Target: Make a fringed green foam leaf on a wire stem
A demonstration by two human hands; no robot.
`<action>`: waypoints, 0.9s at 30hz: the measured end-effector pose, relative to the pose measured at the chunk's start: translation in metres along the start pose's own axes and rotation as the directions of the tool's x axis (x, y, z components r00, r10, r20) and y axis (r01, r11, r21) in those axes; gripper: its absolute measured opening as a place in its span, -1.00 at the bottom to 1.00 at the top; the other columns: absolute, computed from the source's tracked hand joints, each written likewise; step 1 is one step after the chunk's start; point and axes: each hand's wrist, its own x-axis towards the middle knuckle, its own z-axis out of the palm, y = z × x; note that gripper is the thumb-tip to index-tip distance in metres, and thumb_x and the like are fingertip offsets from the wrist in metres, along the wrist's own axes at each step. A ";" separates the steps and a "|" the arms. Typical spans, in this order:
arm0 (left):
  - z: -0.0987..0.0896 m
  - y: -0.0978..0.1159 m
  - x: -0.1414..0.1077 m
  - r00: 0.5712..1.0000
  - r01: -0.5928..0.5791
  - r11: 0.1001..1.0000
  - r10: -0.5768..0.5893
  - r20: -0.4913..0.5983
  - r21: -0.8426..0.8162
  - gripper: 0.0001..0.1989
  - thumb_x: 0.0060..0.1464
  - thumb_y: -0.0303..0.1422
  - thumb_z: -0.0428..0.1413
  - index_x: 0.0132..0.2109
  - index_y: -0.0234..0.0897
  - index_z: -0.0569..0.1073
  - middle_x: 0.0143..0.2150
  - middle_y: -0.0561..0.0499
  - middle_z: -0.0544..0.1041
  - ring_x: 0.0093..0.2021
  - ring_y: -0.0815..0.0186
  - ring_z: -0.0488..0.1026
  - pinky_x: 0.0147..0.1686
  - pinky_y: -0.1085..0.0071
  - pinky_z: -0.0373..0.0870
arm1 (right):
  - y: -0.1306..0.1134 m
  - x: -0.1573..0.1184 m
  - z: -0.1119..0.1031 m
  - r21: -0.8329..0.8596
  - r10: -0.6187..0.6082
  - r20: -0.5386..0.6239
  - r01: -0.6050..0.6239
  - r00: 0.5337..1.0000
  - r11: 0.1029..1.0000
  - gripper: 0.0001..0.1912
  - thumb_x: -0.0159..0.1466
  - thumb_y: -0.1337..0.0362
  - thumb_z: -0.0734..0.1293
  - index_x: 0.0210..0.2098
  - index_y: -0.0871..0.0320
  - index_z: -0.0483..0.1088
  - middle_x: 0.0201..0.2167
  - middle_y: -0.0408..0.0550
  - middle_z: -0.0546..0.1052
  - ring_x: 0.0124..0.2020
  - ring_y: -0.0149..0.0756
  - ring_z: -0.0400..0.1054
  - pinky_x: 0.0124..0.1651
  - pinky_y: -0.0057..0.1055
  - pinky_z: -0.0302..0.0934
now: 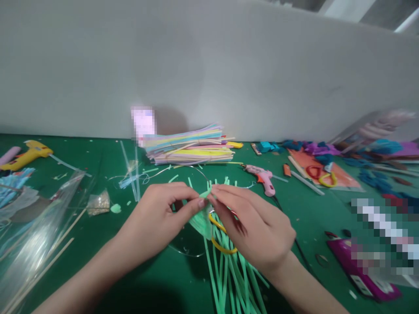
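My left hand (170, 209) and my right hand (252, 222) meet in the middle of the view, thumbs and fingertips closed in a pinch. Between them is a light green, ribbed, fan-shaped piece (201, 222), its upper edge held at the fingertips. Yellow handle loops (224, 249), seemingly of scissors, show beside my right palm; I cannot tell whether that hand also holds them. Beneath and below lie many long light green strips (229, 279) on the green table. A thin wire ring (186, 254) curves under the hands.
A bundle of pastel strips (193, 146) lies by the grey wall (209, 65). A pink glue gun (262, 176) sits right of it, its cord running behind my right hand. A yellow glue gun (29, 155) and plastic wrapping (49, 231) lie left, a purple packet (360, 270) right.
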 end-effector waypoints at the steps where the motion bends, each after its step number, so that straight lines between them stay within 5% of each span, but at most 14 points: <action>1: 0.000 0.000 0.000 1.000 -0.012 1.000 0.013 -0.006 0.024 -0.67 0.28 -0.25 0.04 -0.43 -0.25 0.48 -0.49 0.12 0.43 -0.47 0.41 0.36 -0.47 0.50 0.21 | -0.001 -0.001 0.000 -0.008 -0.007 0.000 0.007 1.000 1.000 -0.68 0.24 0.46 0.39 -0.06 0.02 0.52 -0.15 -0.04 0.65 -0.15 -0.20 0.57 -0.06 -0.30 0.49; 4: 0.001 -0.001 -0.001 0.997 -0.057 0.995 0.062 -0.056 0.086 -0.67 0.28 -0.28 0.05 -0.45 -0.27 0.46 -0.50 0.12 0.41 -0.47 0.42 0.34 -0.47 0.51 0.19 | -0.006 0.002 -0.001 0.045 0.087 -0.011 -0.086 0.996 0.995 -0.70 0.23 0.47 0.40 -0.07 0.08 0.54 -0.13 -0.01 0.65 -0.13 -0.20 0.56 0.00 -0.31 0.46; 6: 0.001 0.000 -0.001 0.993 -0.079 0.994 0.086 -0.079 0.079 -0.70 0.28 -0.30 0.06 -0.43 -0.26 0.48 -0.47 0.11 0.44 -0.45 0.42 0.35 -0.46 0.51 0.20 | -0.007 0.006 -0.004 0.200 0.294 0.052 -0.298 0.954 0.933 -0.79 0.24 0.38 0.42 -0.13 0.07 0.56 -0.16 -0.05 0.66 -0.20 -0.22 0.58 -0.06 -0.32 0.49; 9: 0.000 0.002 -0.003 0.988 -0.113 0.993 0.115 -0.101 0.024 -0.76 0.27 -0.32 0.08 -0.37 -0.23 0.53 -0.42 0.11 0.48 -0.42 0.42 0.38 -0.44 0.52 0.23 | -0.004 0.012 -0.011 0.508 0.523 0.325 -0.612 0.788 0.606 -0.82 0.32 0.17 0.35 -0.19 0.04 0.59 -0.27 -0.09 0.66 -0.32 -0.28 0.57 -0.21 -0.36 0.51; 12: 0.001 0.003 -0.005 0.983 -0.143 0.990 0.141 -0.113 -0.004 -0.79 0.25 -0.35 0.11 -0.37 -0.23 0.54 -0.41 0.12 0.50 -0.42 0.44 0.40 -0.42 0.53 0.26 | 0.004 0.015 -0.013 0.624 0.532 0.521 -0.723 0.668 0.297 -0.74 0.35 0.10 0.30 -0.22 0.04 0.60 -0.28 -0.08 0.65 -0.26 -0.29 0.55 -0.15 -0.36 0.47; 17: 0.002 0.001 -0.006 0.981 -0.171 0.985 0.171 -0.091 0.008 -0.81 0.26 -0.38 0.10 -0.33 -0.23 0.55 -0.40 0.10 0.52 -0.39 0.42 0.42 -0.36 0.51 0.29 | 0.011 0.015 -0.007 0.623 0.491 0.652 -0.777 0.578 0.086 -0.85 0.21 0.12 0.45 -0.30 0.03 0.60 -0.32 -0.14 0.63 -0.31 -0.40 0.49 -0.19 -0.46 0.41; 21: 0.002 -0.001 -0.006 0.980 -0.174 0.984 0.175 -0.091 0.023 -0.80 0.27 -0.38 0.09 -0.33 -0.24 0.55 -0.40 0.10 0.51 -0.39 0.42 0.42 -0.35 0.50 0.30 | 0.010 0.015 -0.001 0.622 0.482 0.627 -0.766 0.613 0.164 -0.82 0.19 0.12 0.47 -0.25 0.03 0.60 -0.28 -0.11 0.64 -0.26 -0.34 0.50 -0.17 -0.41 0.42; 27: 0.004 0.000 -0.004 0.984 -0.163 0.986 0.166 -0.072 0.043 -0.74 0.28 -0.37 0.07 -0.39 -0.26 0.52 -0.42 0.10 0.48 -0.41 0.44 0.39 -0.39 0.52 0.27 | -0.001 0.015 0.003 0.605 0.505 0.299 -0.571 0.809 0.555 -0.96 0.21 0.27 0.45 -0.36 0.06 0.59 -0.36 -0.12 0.61 -0.28 -0.31 0.47 -0.21 -0.37 0.39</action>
